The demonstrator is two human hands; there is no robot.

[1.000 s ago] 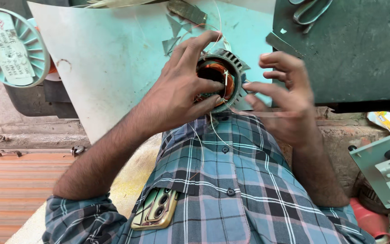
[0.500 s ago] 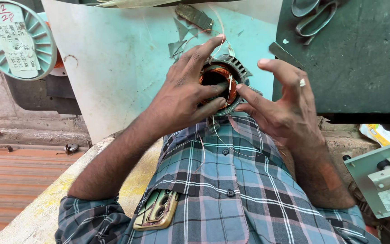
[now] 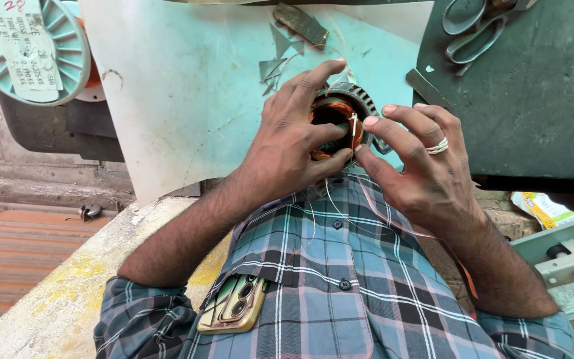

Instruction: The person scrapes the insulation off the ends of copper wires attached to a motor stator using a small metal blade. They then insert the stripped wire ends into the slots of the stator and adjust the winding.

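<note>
Scene: A person in a blue plaid shirt [image 3: 340, 279] works over a small motor stator [image 3: 343, 119], held up in front of the chest above a pale turquoise sheet [image 3: 187, 100].
Left hand: The left hand [image 3: 287, 149] is curled around the stator from the left, thumb pressed under it and forefinger arched over its top rim; it has hold of the part.
Right hand: The right hand [image 3: 426, 173], a ring on one finger, is half closed, thumb and forefinger pinched at the stator's right edge on a thin white strip or thread [image 3: 353, 126]; the other fingers are spread loose.
Change: Against the frames a moment earlier, the right hand has drawn in from an open pose beside the stator to a fingertip pinch on its rim, and the left forefinger has come over the top. This reads as a shift from holding to fine work on the copper winding [image 3: 330, 110].
Surroundings: A turquoise wire spool [image 3: 34, 50] sits at top left, scissors [image 3: 466, 30] lie on the dark green table [image 3: 539, 100] at top right, and a phone [image 3: 234, 304] shows in the shirt pocket.
Hidden: The left hand's fingers cover much of the stator. What the white strip is cannot be told. Thin wire [image 3: 330, 199] trails down over the shirt, its end lost in the pattern.
</note>
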